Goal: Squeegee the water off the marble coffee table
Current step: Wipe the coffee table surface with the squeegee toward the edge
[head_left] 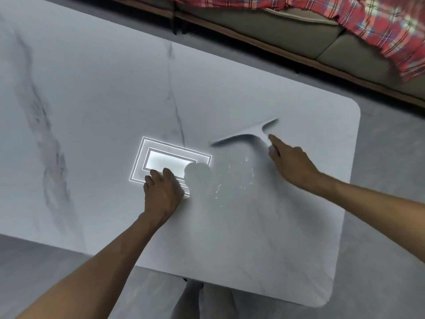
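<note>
**A:** Two hands on the job, or one?

**B:** One, really. The right hand grips the handle of the white squeegee, index finger laid out along it. The left hand is well apart from it, propped on the marble bench with fingers bent. It holds nothing that I can make out.

**A:** Where does the blade sit?

**B:** On the right half of the bench, slanting across it, with its far tip pointing toward the rounded corner. It is blurred, so I can't tell whether the rubber is flat on the stone.

**A:** How far along is the task?

**B:** Early, I'd judge. Beads and streaks of water glint on the near side of the blade, between the two hands, and they look unswept. The marble beyond the blade and off to the left shows no droplets, but glare from a ceiling-light reflection beside the left hand could hide a thin film.

**A:** Room to pull?

**B:** Plenty. Nothing else stands on the bench. A pull toward the person crosses the wet patch and reaches the near edge, where the water would drop onto the grey floor. The right edge is near too. The sofa with its plaid blanket runs along the far side, well clear of the bench. The left hand lies just beside the water, and I think it would need to lift for a wide sideways stroke.
</note>
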`<state>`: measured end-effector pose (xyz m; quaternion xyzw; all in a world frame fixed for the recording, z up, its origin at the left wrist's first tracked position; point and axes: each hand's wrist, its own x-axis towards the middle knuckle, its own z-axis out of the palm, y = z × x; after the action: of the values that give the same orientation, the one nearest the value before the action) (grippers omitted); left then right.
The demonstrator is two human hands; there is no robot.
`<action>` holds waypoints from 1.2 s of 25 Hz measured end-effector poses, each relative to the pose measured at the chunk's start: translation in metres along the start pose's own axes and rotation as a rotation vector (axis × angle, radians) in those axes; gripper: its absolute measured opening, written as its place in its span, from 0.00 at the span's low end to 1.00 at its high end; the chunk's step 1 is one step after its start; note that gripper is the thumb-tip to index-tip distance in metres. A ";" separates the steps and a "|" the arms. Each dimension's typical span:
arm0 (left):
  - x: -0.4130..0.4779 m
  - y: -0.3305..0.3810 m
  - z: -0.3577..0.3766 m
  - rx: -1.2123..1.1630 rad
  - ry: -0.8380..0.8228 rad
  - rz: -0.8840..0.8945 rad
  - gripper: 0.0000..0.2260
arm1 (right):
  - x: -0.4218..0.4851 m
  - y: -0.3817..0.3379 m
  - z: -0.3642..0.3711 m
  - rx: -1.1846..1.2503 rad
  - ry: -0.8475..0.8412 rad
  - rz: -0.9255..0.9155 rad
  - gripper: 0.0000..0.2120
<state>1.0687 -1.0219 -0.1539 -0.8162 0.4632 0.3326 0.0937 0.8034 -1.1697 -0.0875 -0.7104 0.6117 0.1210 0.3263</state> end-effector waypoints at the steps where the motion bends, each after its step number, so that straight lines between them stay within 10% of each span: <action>1: -0.001 -0.005 0.000 -0.028 -0.015 -0.036 0.21 | 0.028 -0.018 -0.009 0.039 0.044 0.017 0.22; 6: 0.008 -0.025 0.004 0.009 -0.133 -0.083 0.28 | 0.149 -0.111 -0.014 0.344 0.134 0.232 0.22; 10: 0.012 -0.030 0.004 -0.064 -0.156 -0.054 0.29 | 0.141 -0.144 0.034 0.153 0.110 0.016 0.25; 15: 0.012 -0.040 0.005 -0.025 -0.111 -0.008 0.23 | 0.057 -0.079 0.072 -0.132 0.027 -0.249 0.23; 23: -0.009 -0.010 0.034 0.094 -0.018 0.192 0.24 | -0.062 0.079 0.038 -0.342 -0.090 -0.074 0.22; 30: -0.010 0.050 0.067 -0.065 -0.175 0.092 0.35 | 0.022 0.053 -0.023 0.019 0.112 0.032 0.16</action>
<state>0.9933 -1.0116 -0.1910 -0.7646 0.4790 0.4214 0.0918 0.7524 -1.2027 -0.0993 -0.7030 0.6415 0.0805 0.2962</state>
